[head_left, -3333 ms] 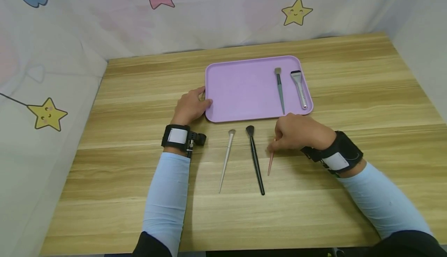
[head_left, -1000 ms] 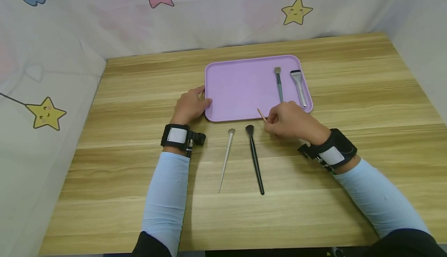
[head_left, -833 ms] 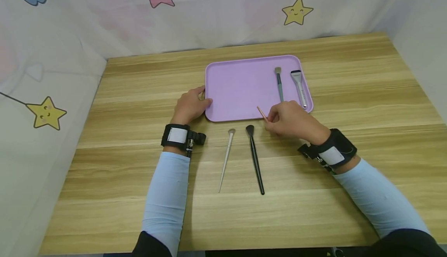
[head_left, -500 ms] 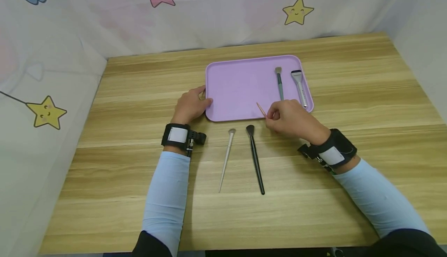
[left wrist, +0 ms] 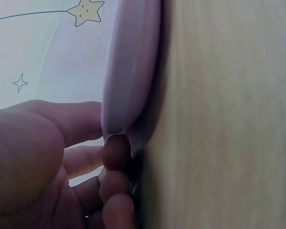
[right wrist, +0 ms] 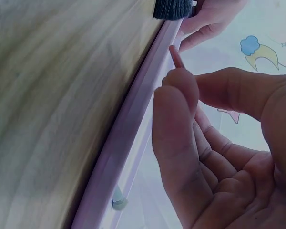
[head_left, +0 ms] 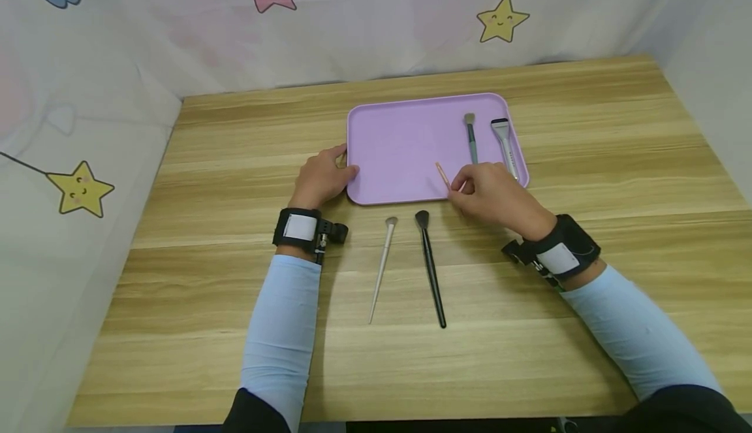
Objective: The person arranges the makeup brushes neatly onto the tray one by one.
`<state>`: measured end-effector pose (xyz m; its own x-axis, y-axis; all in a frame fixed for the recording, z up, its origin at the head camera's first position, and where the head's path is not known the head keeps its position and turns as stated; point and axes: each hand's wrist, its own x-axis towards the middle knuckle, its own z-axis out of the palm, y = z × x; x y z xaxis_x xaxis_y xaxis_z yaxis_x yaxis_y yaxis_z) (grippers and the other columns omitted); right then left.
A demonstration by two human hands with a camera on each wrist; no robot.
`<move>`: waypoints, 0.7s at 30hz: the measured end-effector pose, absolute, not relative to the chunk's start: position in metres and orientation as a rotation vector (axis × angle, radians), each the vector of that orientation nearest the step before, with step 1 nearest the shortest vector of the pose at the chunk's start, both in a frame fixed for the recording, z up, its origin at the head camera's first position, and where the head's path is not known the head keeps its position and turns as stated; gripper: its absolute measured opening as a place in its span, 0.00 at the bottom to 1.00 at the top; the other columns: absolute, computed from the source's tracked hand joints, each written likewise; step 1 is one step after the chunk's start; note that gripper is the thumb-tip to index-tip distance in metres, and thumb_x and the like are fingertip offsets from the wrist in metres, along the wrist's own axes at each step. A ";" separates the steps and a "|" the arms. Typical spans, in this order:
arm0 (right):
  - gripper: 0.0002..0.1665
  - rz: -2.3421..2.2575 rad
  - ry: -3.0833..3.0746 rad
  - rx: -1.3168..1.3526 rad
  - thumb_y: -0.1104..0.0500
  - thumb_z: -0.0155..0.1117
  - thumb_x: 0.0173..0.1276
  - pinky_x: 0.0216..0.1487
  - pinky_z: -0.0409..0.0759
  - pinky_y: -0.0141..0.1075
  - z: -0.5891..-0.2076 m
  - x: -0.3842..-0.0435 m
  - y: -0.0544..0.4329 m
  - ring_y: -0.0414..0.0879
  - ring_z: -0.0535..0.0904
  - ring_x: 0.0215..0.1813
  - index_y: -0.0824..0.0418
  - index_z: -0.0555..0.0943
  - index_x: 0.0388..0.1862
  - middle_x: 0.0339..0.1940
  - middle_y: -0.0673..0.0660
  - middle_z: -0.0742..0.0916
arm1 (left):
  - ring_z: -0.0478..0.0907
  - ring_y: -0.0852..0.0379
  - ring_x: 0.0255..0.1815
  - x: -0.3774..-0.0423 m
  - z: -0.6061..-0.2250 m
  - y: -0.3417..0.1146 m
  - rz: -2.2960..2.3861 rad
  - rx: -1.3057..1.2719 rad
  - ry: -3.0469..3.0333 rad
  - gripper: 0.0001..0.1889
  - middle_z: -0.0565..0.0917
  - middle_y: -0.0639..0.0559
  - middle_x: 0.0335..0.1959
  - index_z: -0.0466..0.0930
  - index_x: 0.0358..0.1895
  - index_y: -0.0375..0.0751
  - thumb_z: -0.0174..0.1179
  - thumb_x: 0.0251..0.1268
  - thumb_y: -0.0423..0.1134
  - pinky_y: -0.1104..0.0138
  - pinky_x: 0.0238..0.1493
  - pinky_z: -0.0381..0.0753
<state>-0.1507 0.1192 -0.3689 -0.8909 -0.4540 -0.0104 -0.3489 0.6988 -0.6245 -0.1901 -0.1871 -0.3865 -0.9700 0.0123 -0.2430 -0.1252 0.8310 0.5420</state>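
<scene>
My left hand [head_left: 320,177] grips the left rim of a purple tray [head_left: 405,149], thumb on top and fingers below in the left wrist view. Over the tray's front edge, my right hand [head_left: 499,196] pinches a thin pink makeup brush [head_left: 442,175] between thumb and fingers. Only a short, slanted end of that brush [right wrist: 177,57] sticks out; the fingers hide the rest, and no bristles show. At the tray's right lie a green-handled makeup brush [head_left: 472,139], partly behind the right hand, and a silver flat-headed brush [head_left: 503,144] with a black tip.
In front of the tray, a white-handled makeup brush [head_left: 383,270] and a black makeup brush [head_left: 431,270] lie side by side on the wooden table [head_left: 205,289]. A printed curtain [head_left: 364,28] hangs behind the table.
The right hand has lifted the pink brush off the table, turned it and carried it up to the tray's front edge, moving slightly farther forward lately. The left hand stays on the rim.
</scene>
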 end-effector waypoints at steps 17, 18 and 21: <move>0.09 -1.024 2.742 -0.600 0.62 0.64 0.68 0.20 0.71 0.34 -0.367 -0.161 0.118 0.43 0.79 0.19 0.68 0.83 0.37 0.18 0.52 0.85 | 0.68 0.40 0.69 -0.190 -0.387 -0.186 0.829 -0.085 2.784 0.33 0.69 0.39 0.73 0.65 0.77 0.46 0.57 0.71 0.50 0.47 0.62 0.70; 0.09 -1.028 2.742 -0.599 0.62 0.64 0.68 0.20 0.71 0.34 -0.367 -0.162 0.118 0.43 0.79 0.19 0.68 0.83 0.37 0.18 0.52 0.85 | 0.68 0.40 0.69 -0.190 -0.387 -0.186 0.829 -0.085 2.785 0.33 0.69 0.39 0.73 0.65 0.77 0.46 0.57 0.71 0.50 0.47 0.62 0.70; 0.09 -1.035 2.735 -0.595 0.62 0.63 0.69 0.20 0.72 0.33 -0.367 -0.164 0.117 0.43 0.80 0.19 0.69 0.83 0.37 0.17 0.52 0.85 | 0.68 0.40 0.68 -0.190 -0.386 -0.187 0.829 -0.085 2.782 0.33 0.68 0.39 0.74 0.64 0.78 0.46 0.57 0.71 0.50 0.47 0.62 0.70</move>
